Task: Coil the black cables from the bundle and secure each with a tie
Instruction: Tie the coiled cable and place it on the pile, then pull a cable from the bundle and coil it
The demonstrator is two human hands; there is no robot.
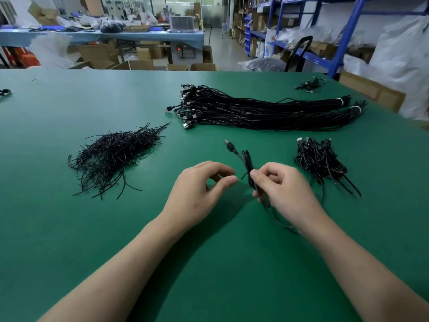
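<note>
Your right hand (278, 189) pinched the coiled cable (248, 162), keeping its loops gathered. Your left hand (199, 189) curled empty alongside.

A folded black cable (249, 168) stood upright, pinched in the right hand (285, 189). The long bundle (255, 110) lay beyond, with loose ties (113, 154) at left and finished coils (320, 159) at right.

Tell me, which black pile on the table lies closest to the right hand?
The small heap of coiled cables, just beside the right hand. The long straight bundle lies farther back, and the heap of ties sits far left.
</note>
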